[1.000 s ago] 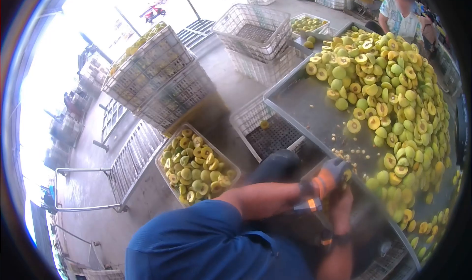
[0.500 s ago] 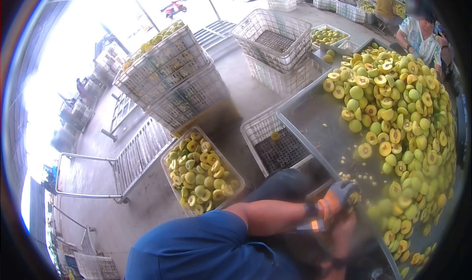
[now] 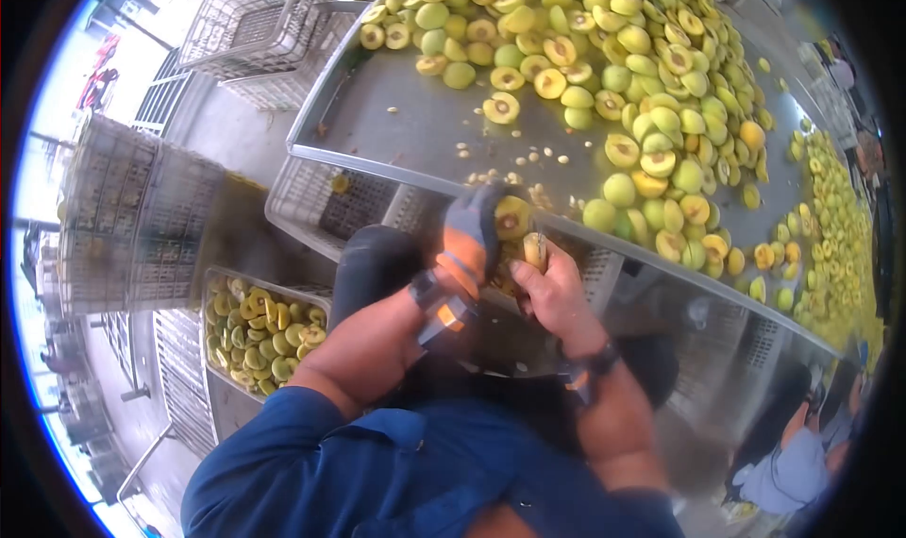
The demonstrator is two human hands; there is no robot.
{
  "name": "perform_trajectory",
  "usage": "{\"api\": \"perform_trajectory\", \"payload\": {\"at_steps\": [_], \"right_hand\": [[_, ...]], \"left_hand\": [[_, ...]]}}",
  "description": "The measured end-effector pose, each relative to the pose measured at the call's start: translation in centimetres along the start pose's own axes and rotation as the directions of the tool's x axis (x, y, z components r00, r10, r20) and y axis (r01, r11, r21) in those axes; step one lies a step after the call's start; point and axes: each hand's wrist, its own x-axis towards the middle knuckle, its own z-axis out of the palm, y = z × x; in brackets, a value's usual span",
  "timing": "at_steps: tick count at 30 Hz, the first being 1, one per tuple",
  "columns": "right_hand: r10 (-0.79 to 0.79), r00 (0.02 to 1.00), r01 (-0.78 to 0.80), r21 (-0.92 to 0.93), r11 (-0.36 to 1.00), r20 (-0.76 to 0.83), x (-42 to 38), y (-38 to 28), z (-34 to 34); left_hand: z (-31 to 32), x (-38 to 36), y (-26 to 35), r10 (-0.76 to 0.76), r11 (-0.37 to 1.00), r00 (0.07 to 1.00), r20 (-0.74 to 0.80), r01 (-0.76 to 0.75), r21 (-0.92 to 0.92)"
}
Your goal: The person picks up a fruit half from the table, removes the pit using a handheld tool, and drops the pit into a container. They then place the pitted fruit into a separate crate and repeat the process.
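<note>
My left hand (image 3: 469,238), in a grey and orange glove, is closed around a halved yellow-green fruit (image 3: 512,217) with its brown-centred cut face showing. My bare right hand (image 3: 559,297) grips a short tool with a pale, rounded end (image 3: 535,249), just right of the fruit. The tool's working part is hidden or too blurred to make out. Both hands are above my lap, at the near edge of a metal table (image 3: 377,113). Pale pits (image 3: 514,177) lie scattered on the metal beyond my left hand.
A large heap of halved fruit (image 3: 651,94) covers the table's far and right parts. Below its edge stands a crate (image 3: 293,198) with one fruit. A full crate (image 3: 260,335) sits left of my knees, near stacked crates (image 3: 142,217). Another person (image 3: 788,472) is at lower right.
My view has swung right and down, so the table now spans the top and both forearms show. The right hand and its tool, blurred and mostly hidden before, are now plain to see.
</note>
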Motion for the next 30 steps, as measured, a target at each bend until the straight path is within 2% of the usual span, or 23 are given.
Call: {"api": "perform_trajectory", "payload": {"at_steps": [1, 2, 5, 7, 10, 13, 16, 19, 22, 23, 24, 26, 28, 30], "right_hand": [[0.018, 1.000, -0.019, 0.028, 0.999, 0.010, 0.1, 0.1, -0.1], [0.037, 0.999, -0.038, 0.056, 0.998, 0.020, 0.1, 0.1, -0.2], [-0.150, 0.986, 0.142, -0.107, 0.984, -0.071, 0.8, 1.4, -0.1], [-0.214, 0.974, 0.192, -0.216, 0.957, -0.081, 1.0, 1.6, 0.3], [-0.192, 0.975, 0.163, -0.228, 0.960, -0.113, 1.6, 3.1, 0.8], [-0.254, 0.956, 0.201, -0.305, 0.931, -0.147, 1.6, 3.4, 1.7], [-0.310, 0.951, 0.309, -0.094, 0.946, 0.001, 2.6, 3.9, 1.2], [-0.301, 0.941, 0.175, -0.544, 0.820, -0.151, 1.9, 3.3, 2.3], [-0.383, 0.914, 0.290, -0.444, 0.848, -0.134, 2.8, 5.2, 2.3], [-0.179, 0.982, 0.158, -0.248, 0.956, -0.065, 2.5, 4.1, 1.8], [0.011, 0.999, -0.009, -0.059, 0.998, 0.047, 2.2, 1.9, 0.9], [0.025, 0.994, -0.031, 0.055, 0.998, 0.103, 2.2, 1.7, 0.7], [-0.291, 0.956, 0.286, -0.095, 0.953, -0.041, 2.9, 4.6, 1.6], [-0.271, 0.962, 0.266, -0.121, 0.956, -0.029, 2.3, 2.4, 0.7]], "left_hand": [[-0.5, 0.2, 0.7, -0.057, 0.996, 0.997, 0.053, 0.060, -0.068], [-0.6, 0.2, 0.8, -0.036, 0.997, 0.998, 0.050, 0.040, -0.069], [-0.6, 0.2, 1.0, 0.016, 0.999, 0.998, 0.055, -0.014, -0.048], [-0.5, 0.3, 1.4, -0.010, 0.994, 0.998, 0.063, 0.017, -0.110], [0.3, 0.0, 1.0, -0.028, 0.992, 0.999, 0.029, 0.032, -0.125], [0.3, 0.0, 1.1, 0.012, 0.993, 0.999, 0.035, -0.008, -0.119], [0.4, -0.2, 0.8, 0.042, 0.994, 0.998, 0.036, -0.038, -0.105], [0.8, -0.3, 1.1, 0.033, 0.995, 0.999, 0.009, -0.032, -0.100], [0.3, 0.0, 1.7, 0.036, 0.996, 0.999, 0.002, -0.035, -0.078], [0.0, 0.1, 1.8, 0.039, 0.997, 0.999, 0.002, -0.039, -0.069], [-0.1, 0.2, 1.8, 0.059, 0.996, 0.998, 0.002, -0.059, -0.069], [-0.3, 0.3, 1.5, 0.102, 0.992, 0.995, 0.003, -0.101, -0.069], [-0.3, 0.4, 1.4, 0.098, 0.993, 0.995, 0.033, -0.095, -0.071], [-0.5, 0.6, 1.1, 0.116, 0.990, 0.990, 0.080, -0.108, -0.096]]}}
